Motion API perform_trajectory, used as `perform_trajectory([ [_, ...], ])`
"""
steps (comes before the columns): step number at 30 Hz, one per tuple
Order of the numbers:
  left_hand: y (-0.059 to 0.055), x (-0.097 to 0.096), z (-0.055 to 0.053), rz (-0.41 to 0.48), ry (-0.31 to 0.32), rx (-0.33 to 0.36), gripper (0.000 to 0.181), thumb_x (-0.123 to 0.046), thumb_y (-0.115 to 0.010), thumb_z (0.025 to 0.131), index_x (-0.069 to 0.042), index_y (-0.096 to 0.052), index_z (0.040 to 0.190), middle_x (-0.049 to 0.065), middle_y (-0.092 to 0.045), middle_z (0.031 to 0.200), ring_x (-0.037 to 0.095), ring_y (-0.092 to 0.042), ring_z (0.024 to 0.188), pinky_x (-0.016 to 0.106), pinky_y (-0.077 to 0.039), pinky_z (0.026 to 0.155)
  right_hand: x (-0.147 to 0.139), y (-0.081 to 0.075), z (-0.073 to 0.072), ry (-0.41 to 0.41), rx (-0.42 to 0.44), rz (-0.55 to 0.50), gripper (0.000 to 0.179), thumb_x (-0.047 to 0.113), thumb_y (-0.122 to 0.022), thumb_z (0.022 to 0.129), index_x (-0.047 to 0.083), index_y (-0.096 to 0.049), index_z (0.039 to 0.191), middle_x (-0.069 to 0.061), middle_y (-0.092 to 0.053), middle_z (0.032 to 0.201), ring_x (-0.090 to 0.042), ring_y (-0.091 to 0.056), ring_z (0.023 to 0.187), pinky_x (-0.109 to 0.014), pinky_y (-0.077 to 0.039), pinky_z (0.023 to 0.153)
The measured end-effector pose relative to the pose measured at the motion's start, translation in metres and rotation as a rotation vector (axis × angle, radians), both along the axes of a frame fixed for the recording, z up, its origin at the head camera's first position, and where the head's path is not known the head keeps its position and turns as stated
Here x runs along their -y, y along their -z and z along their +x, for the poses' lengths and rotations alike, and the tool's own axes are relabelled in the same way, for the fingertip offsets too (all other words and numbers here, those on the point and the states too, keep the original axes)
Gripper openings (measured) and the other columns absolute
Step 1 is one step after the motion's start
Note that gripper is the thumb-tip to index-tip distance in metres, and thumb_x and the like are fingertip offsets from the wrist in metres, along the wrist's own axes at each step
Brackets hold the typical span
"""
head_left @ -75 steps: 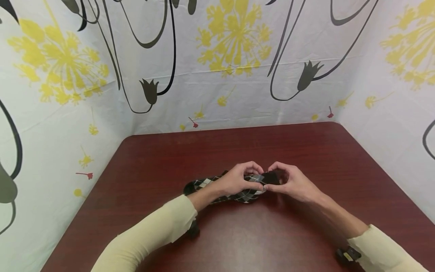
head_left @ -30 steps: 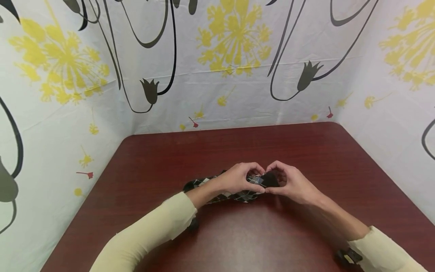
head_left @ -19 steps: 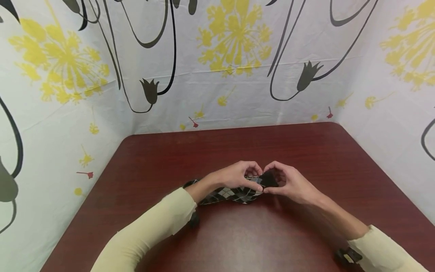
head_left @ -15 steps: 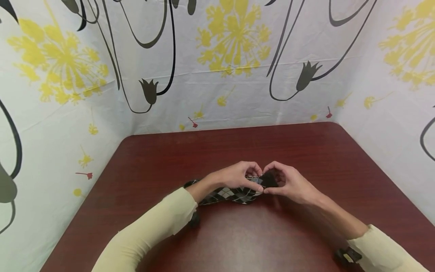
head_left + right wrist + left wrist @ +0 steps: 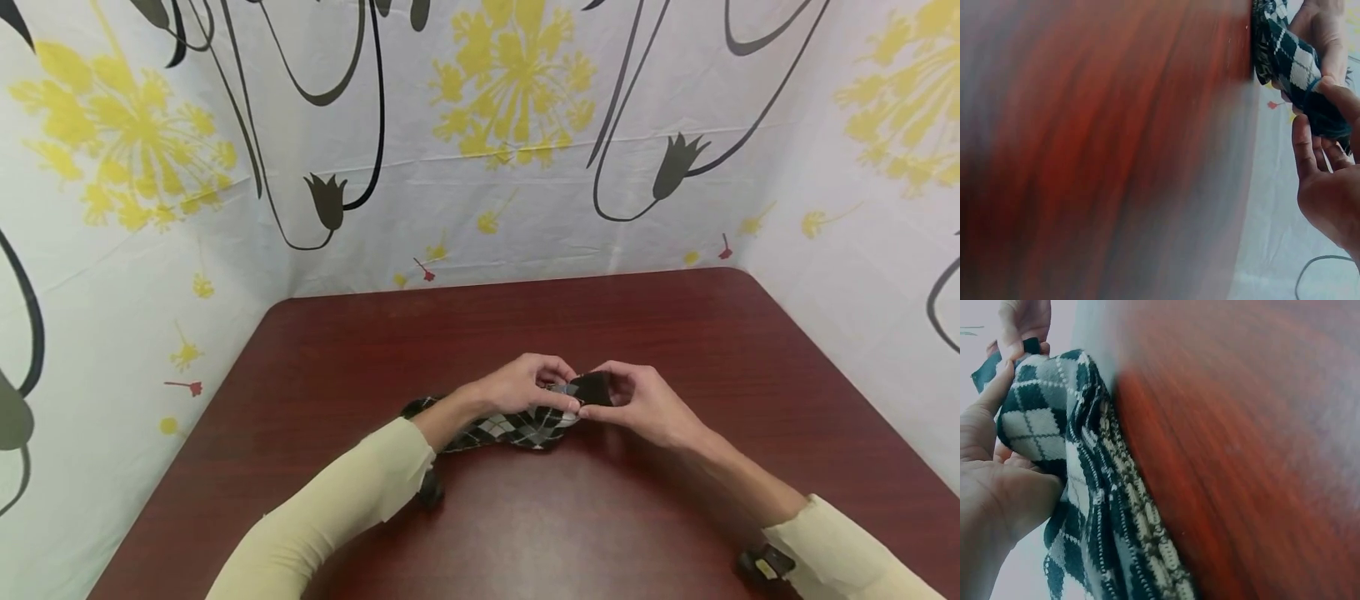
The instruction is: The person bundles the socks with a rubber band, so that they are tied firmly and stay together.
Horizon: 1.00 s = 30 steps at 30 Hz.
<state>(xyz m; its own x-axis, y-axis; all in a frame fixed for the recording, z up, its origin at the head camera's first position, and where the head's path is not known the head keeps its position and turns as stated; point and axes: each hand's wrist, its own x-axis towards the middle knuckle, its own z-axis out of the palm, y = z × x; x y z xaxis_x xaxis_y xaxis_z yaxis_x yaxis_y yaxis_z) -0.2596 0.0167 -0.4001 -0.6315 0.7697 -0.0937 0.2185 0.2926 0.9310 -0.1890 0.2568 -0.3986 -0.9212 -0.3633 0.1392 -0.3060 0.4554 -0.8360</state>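
Observation:
An argyle sock (image 5: pixel 498 429) in black, grey and white lies across the middle of the table, a bunched length of it lying under my left forearm. My left hand (image 5: pixel 517 387) grips the patterned cloth close to its right end, thumb in front and fingers behind. The plain black end (image 5: pixel 592 388) is pinched by my right hand (image 5: pixel 652 407), whose thumb nearly meets the left thumb. From the left wrist, the sock (image 5: pixel 1038 425) shows folds and a stitched, speckled underside along the table. In the right wrist view the black end (image 5: pixel 1325 115) sits between thumb and fingers.
The dark red wooden table (image 5: pixel 525 525) has rounded far corners. White cloth (image 5: pixel 480 200) printed with yellow flowers and dark stems surrounds its back and sides. Small black devices (image 5: pixel 767 565) sit at both cuffs.
My right fingertips have drawn slightly apart from the left ones along the far side. The black end now stands up a little higher and flatter between the hands; the rest of the sock stays put.

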Motion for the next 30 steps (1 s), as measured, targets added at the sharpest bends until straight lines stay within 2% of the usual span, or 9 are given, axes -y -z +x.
perform_trajectory([
  [4,0.002,0.0,0.002,0.027,-0.04,-0.004,0.03,-0.017,-0.081,0.097,-0.008,-0.072,0.124,-0.002,-0.074,0.112,0.013,-0.061,0.128,0.027,-0.052,0.098,0.0,0.001,0.001,0.019,0.017,-0.002,0.034,0.023,-0.09,0.089,0.006,-0.075,0.115,-0.005,-0.074,0.097,-0.018,-0.074,0.081,-0.026,-0.059,0.077],
  [7,0.004,0.001,0.003,0.041,-0.053,0.018,0.029,-0.016,-0.08,0.098,-0.007,-0.072,0.124,-0.001,-0.073,0.11,0.012,-0.064,0.117,0.027,-0.053,0.093,0.0,0.002,0.0,-0.01,0.015,-0.02,0.034,0.021,-0.09,0.089,0.005,-0.076,0.115,-0.005,-0.076,0.097,-0.019,-0.074,0.081,-0.027,-0.059,0.077],
  [12,0.005,0.003,0.003,0.118,-0.067,0.132,0.028,-0.012,-0.076,0.101,-0.004,-0.068,0.126,0.003,-0.072,0.112,0.014,-0.066,0.102,0.028,-0.054,0.085,-0.001,0.003,-0.003,-0.072,-0.037,-0.059,0.038,0.006,-0.089,0.087,0.001,-0.072,0.121,-0.008,-0.075,0.101,-0.019,-0.074,0.084,-0.028,-0.061,0.077],
  [15,0.005,0.004,0.001,0.144,-0.059,0.182,0.03,-0.01,-0.073,0.102,-0.001,-0.064,0.129,0.006,-0.072,0.115,0.015,-0.067,0.101,0.028,-0.055,0.085,0.001,0.003,-0.003,-0.065,-0.068,-0.051,0.038,0.003,-0.088,0.086,0.001,-0.072,0.121,-0.008,-0.075,0.099,-0.018,-0.075,0.083,-0.03,-0.062,0.073],
  [18,0.007,0.004,0.0,0.141,-0.043,0.169,0.031,-0.008,-0.072,0.103,0.001,-0.062,0.131,0.006,-0.071,0.115,0.014,-0.066,0.101,0.027,-0.054,0.085,0.003,0.004,-0.003,-0.052,-0.126,-0.008,0.032,0.005,-0.089,0.087,0.005,-0.073,0.115,-0.004,-0.075,0.097,-0.015,-0.074,0.08,-0.029,-0.061,0.069],
  [20,0.008,0.002,0.0,0.147,-0.044,0.155,0.029,-0.007,-0.071,0.103,0.002,-0.062,0.128,0.006,-0.071,0.113,0.014,-0.066,0.1,0.026,-0.054,0.085,0.004,0.005,-0.002,-0.051,-0.189,0.01,0.03,0.004,-0.089,0.086,0.01,-0.074,0.111,-0.001,-0.073,0.102,-0.015,-0.075,0.083,-0.027,-0.061,0.073],
  [24,0.01,0.0,-0.001,0.165,-0.055,0.135,0.026,-0.004,-0.072,0.101,0.002,-0.063,0.124,0.005,-0.071,0.11,0.012,-0.065,0.098,0.025,-0.053,0.084,0.005,0.007,-0.001,-0.069,-0.287,-0.031,0.028,-0.003,-0.087,0.085,0.013,-0.071,0.101,-0.004,-0.068,0.11,-0.019,-0.075,0.094,-0.025,-0.06,0.084],
  [26,0.011,-0.001,0.0,0.166,-0.061,0.125,0.026,-0.004,-0.073,0.101,0.002,-0.064,0.124,0.005,-0.071,0.109,0.012,-0.065,0.097,0.024,-0.053,0.084,0.005,0.007,-0.001,-0.081,-0.253,-0.088,0.028,-0.008,-0.085,0.086,0.01,-0.069,0.1,-0.008,-0.068,0.111,-0.022,-0.075,0.097,-0.027,-0.06,0.086],
  [30,0.011,0.0,0.002,0.145,-0.072,0.089,0.025,-0.007,-0.074,0.101,0.001,-0.068,0.124,0.003,-0.071,0.106,0.011,-0.064,0.093,0.024,-0.052,0.08,0.005,0.007,-0.002,-0.062,-0.195,-0.117,0.028,-0.008,-0.084,0.087,0.007,-0.067,0.103,-0.013,-0.071,0.108,-0.019,-0.074,0.102,-0.024,-0.059,0.088],
])
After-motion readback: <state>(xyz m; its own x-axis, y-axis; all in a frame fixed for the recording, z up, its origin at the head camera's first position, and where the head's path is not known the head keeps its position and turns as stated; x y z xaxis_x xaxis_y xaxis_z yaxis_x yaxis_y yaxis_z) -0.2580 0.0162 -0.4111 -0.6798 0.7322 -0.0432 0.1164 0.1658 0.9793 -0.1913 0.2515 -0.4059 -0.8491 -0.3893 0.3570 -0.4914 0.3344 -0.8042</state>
